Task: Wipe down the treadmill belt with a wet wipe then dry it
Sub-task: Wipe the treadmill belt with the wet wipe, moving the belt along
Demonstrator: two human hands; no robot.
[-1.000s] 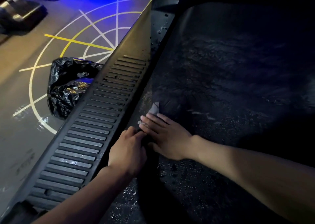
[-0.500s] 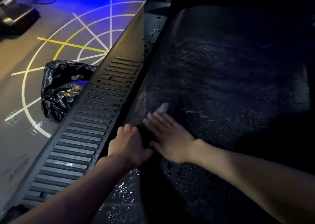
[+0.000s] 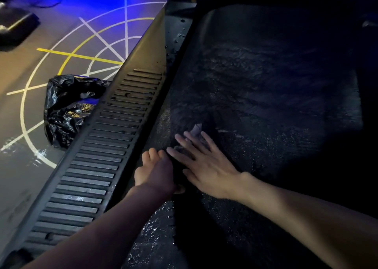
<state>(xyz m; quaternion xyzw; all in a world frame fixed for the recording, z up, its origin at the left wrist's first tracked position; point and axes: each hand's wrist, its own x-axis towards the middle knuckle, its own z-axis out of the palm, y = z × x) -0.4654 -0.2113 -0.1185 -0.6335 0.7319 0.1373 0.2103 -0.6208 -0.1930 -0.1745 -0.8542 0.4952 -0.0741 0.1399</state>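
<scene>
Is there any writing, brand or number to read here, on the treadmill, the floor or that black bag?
None can be read.
The treadmill belt, its ribbed side rail and the black bag show no lettering.
The floor lines are plain white and yellow arcs and spokes, not letters.
Faint dark marks on the floor at lower left are too blurred to tell if they are writing.

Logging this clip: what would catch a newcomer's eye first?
The right hand lies flat on a pale wipe on the dark, wet treadmill belt, the left hand beside it. Left of the ribbed side rail, a crumpled black bag sits on the line-marked floor.
</scene>
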